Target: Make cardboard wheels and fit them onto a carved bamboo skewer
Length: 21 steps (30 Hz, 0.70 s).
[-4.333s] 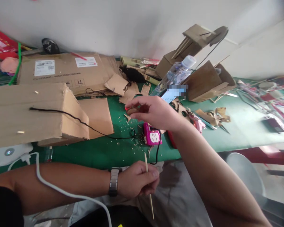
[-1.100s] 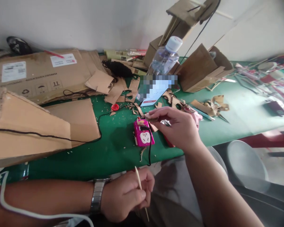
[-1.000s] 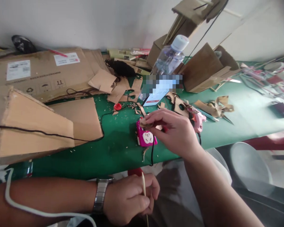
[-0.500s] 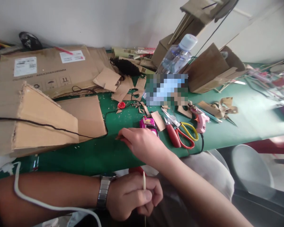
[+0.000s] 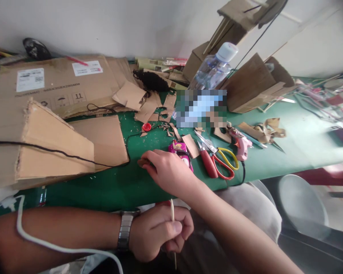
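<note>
Against a plain pale wall, a smooth green surface with a soft sheen, strewn with torn cardboard scraps and pale crumbs. Low in view, the left hand with fingers curled and thumb pressed down, closed narrowly round a slim, pointed wooden stick, roughly upright. At that wrist, a metal watch with a linked band; over the forearm, a smooth white cable. Above the green, the right hand in a tight pinch, gripping a small brown cardboard piece, mostly covered by fingers, with its full shape impossible to tell.

Partly hidden behind the right hand, a glossy magenta socket block. Beside it, a flat cardboard offcut, a tool with a rounded red handle, steel scissors with yellow and orange-red loops, and a pink plastic glue gun. To the left, a tapering cardboard form with ragged corrugated edges, crossed by a thin black cord; behind, a flattened labelled carton. Farther back, a clear, ribless-looking bottle with a white cap, tilted in view, near a fuzzy black bundle
</note>
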### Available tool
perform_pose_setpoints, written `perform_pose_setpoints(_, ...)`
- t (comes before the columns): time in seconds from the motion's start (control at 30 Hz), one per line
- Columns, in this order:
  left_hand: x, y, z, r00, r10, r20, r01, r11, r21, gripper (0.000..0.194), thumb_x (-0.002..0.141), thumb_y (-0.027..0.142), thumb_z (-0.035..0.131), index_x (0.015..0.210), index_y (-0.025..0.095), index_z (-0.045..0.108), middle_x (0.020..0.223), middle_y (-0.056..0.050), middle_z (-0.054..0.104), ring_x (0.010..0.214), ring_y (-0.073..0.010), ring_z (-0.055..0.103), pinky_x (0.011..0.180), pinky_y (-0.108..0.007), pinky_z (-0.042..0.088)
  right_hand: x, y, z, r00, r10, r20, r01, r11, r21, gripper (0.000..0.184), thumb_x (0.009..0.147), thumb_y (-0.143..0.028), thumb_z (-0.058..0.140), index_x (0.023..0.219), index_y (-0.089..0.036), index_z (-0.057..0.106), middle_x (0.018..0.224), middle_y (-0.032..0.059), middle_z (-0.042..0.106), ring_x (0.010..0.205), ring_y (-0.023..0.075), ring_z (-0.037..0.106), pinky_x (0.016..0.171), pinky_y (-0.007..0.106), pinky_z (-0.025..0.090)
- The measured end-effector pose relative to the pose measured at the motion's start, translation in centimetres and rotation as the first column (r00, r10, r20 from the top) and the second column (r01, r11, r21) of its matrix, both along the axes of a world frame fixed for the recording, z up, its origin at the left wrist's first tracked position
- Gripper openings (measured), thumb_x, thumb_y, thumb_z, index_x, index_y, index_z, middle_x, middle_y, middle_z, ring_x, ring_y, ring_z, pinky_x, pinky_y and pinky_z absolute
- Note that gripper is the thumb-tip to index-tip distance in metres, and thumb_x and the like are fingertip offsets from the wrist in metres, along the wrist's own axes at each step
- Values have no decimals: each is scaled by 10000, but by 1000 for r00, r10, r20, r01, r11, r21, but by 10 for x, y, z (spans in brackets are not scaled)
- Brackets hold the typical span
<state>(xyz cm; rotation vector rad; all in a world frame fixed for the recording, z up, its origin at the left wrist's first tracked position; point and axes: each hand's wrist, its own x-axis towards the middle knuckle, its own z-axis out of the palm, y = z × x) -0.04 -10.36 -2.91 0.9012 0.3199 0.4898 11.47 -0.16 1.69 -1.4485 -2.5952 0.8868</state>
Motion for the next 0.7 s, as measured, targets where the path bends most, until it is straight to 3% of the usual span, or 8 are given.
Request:
perform_pose_setpoints(0.3,3,-3,-2,999,20,-49,-27,989,-146,239,977,417,439,905,200,506,581,33,507,457,-98,357,472,-213,306,0,3,-5,999,36,26,-36,999,4,256,1031,-212,665,1282,-174,704,1166,86,711,994,218,728,826,305,527)
perform_pose_setpoints(0.5,3,-2,0,998,24,-55,-31,992,-121,313,974,501,447,890,204,498,578,38,487,483,-106,377,489,-215,312,1,4,-3,996,43,80,-45,999,18,224,1029,-109,597,1203,-168,724,1144,92,667,881,202,719,711,301,502)
perform_pose_setpoints(0.6,3,-1,0,998,17,-57,-24,991,-130,325,975,512,459,886,202,502,592,31,502,483,-103,382,483,-217,312,1,4,-4,993,109,53,-108,994,-25,173,992,-145,693,1149,-201,742,1130,63,660,889,183,716,737,282,517)
perform_pose_setpoints(0.7,3,-2,-1,999,10,-52,-17,989,-144,315,975,498,473,887,198,509,603,27,506,489,-102,389,484,-219,316,0,5,-5,986,165,19,-163,984,-68,260,940,-122,748,1191,-190,735,1195,76,650,928,189,714,787,292,542)
